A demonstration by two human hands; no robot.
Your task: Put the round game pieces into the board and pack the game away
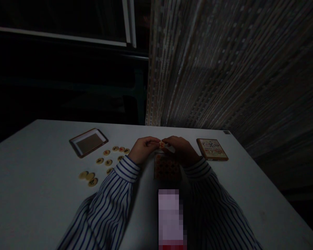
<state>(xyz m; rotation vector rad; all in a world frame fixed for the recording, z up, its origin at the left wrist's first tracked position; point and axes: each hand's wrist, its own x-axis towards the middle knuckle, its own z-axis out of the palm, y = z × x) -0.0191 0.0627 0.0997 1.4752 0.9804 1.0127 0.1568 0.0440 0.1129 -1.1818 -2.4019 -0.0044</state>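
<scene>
on the table [36, 215], a tray [91, 142] and discs [108, 162] lie left, a box [212, 149] right.

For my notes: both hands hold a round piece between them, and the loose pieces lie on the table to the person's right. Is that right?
Not quite: the head view shows the loose pieces on the table to the person's left. The left hand and right hand do hold a round piece between them.

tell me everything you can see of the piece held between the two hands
The piece is a small, pale yellowish disc with a red mark on the face turned towards the camera. Wood or plastic, it is too dim to tell. The fingers of the left hand and right hand meet at its sides, partly covering it. In the picture it shows just above the far edge of the box.
</scene>
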